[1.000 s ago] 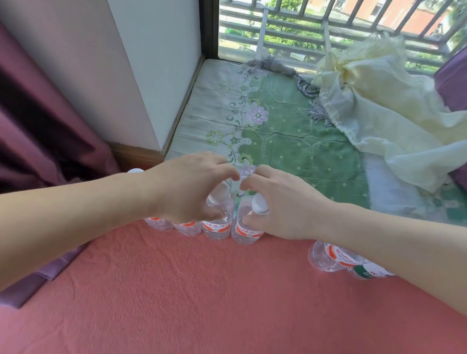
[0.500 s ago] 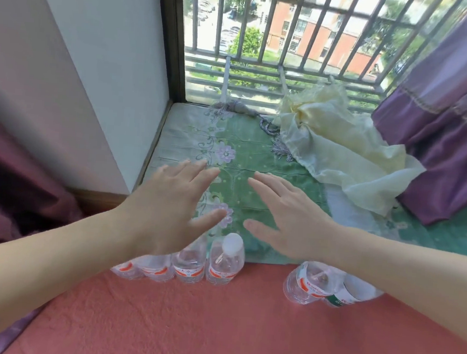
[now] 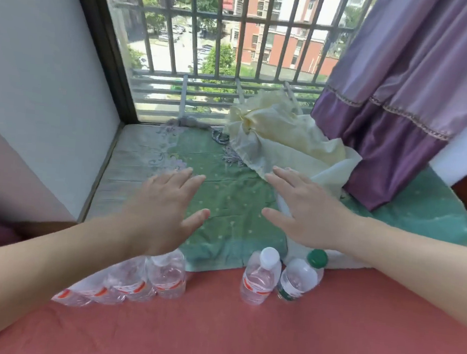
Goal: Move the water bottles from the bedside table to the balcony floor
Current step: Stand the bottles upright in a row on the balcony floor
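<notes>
Hands [image 3: 164,210] [image 3: 308,214] splayed wide, both empty

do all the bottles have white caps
No, the rightmost bottle has a green cap, and it stands beside a white-capped bottle.

Bare green mat [image 3: 224,201] between left hand [image 3: 164,213] and right hand [image 3: 305,211]
Cream cloth [image 3: 280,141] and purple curtain [image 3: 401,121] crowd just beyond the right; a bottle row [image 3: 166,275] stands under the left, wall [image 3: 50,90] outside it.
</notes>
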The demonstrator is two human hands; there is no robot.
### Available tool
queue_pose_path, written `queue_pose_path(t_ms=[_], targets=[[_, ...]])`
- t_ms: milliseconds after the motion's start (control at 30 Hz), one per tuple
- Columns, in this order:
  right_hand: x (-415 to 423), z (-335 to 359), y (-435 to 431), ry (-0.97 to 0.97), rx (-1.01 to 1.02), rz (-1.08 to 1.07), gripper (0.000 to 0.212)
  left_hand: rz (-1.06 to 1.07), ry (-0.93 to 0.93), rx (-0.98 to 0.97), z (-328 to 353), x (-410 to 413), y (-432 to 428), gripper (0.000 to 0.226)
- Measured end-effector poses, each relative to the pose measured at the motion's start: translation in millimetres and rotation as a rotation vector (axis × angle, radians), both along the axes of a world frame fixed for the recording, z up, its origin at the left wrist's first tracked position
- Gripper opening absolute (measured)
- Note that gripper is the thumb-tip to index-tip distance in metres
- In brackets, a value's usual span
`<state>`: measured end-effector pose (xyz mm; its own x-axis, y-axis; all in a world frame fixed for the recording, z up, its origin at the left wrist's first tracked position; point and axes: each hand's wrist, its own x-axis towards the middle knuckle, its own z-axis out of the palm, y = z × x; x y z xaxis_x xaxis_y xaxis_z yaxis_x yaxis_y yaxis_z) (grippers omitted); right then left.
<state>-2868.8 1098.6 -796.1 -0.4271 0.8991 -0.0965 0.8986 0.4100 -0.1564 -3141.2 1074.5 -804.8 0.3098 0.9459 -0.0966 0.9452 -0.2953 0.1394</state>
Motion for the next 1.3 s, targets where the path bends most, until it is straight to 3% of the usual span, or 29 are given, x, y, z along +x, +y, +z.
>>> queue_pose_path(t_ms=[100,200,400,567,733,1067,1300], targets=[[29,-1,-10,0.004,-0.026,-0.022,0.08,-0.066,0.001,-0.024,-5,32,1,0.097],[53,-9,-21,-0.023,-0.078,-0.028,0.083,-0.153,0.0,-0.025,-10,62,-1,0.082],[83,-27,-32,-0.018,-0.138,-0.003,0.069,-0.276,0.009,-0.072,-28,110,-8,0.065],[90,-33,-37,0.014,-0.158,0.012,0.046,-0.332,0.032,-0.13,-37,131,-8,0.048],[86,-41,-38,0.055,-0.185,0.063,0.03,-0.34,-0.05,-0.176,-48,134,-8,0.027],[67,-42,-33,0.105,-0.192,0.069,0.027,-0.298,-0.154,-0.135,-45,118,-9,0.026],[43,-37,-32,0.114,-0.191,0.087,0.026,-0.301,-0.121,-0.166,-40,88,-16,0.027]])
